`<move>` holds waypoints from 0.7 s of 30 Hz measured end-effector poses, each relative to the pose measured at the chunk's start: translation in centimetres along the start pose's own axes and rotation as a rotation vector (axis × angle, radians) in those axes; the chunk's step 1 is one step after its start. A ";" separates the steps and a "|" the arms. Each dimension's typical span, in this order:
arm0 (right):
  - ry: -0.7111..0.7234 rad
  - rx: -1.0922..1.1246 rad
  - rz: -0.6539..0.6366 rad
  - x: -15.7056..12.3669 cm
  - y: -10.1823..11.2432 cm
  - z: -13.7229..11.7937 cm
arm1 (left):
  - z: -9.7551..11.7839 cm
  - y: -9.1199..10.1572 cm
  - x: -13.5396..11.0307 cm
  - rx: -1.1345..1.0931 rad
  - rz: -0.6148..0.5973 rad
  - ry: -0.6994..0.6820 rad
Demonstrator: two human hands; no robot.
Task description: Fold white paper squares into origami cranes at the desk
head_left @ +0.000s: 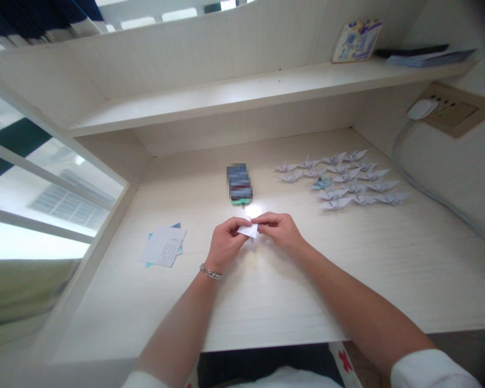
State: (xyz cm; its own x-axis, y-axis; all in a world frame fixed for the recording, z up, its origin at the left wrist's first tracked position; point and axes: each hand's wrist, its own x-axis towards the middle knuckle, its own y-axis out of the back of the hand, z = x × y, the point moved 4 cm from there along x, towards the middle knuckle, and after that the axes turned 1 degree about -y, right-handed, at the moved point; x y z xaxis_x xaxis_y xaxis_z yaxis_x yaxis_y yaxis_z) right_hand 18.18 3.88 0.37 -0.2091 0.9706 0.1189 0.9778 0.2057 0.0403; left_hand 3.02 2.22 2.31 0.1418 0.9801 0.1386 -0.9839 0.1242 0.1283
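Observation:
A small folded piece of white paper (249, 230) is pinched between both my hands above the middle of the pale wooden desk (267, 302). My left hand (225, 243), with a silver bracelet on the wrist, grips its left edge with closed fingers. My right hand (279, 229) closes on its right edge and top. Several folded paper cranes (343, 179) lie in rows on the desk to the far right of my hands.
A phone (239, 184) lies just beyond my hands. A small stack of paper sheets (164, 246) sits to the left. A shelf (242, 91) runs above the desk, holding a card (356, 40) and booklets. A wall socket with a plug (422, 109) is at right.

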 end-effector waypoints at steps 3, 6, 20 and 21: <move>-0.026 -0.003 -0.032 0.1 -0.1 0.2 | -0.3 0.1 0.1 0.025 -0.002 0.050; -0.095 0.010 -0.061 0.1 -0.4 0.6 | -0.6 0.1 0.2 -0.016 -0.027 0.111; -0.219 0.200 0.028 0.2 -0.3 1.2 | -1.6 -0.7 0.1 -0.564 -0.085 0.356; -0.211 0.192 0.022 0.1 -0.4 1.1 | -1.6 -0.7 0.1 -0.551 -0.088 0.351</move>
State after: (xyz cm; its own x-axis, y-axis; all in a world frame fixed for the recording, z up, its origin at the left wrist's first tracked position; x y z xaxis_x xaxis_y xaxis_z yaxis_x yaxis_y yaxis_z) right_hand 17.81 4.07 -0.75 -0.1995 0.9756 -0.0920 0.9712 0.1843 -0.1511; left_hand 3.57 2.48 0.64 0.2717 0.9435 -0.1897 -0.8952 0.1754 -0.4098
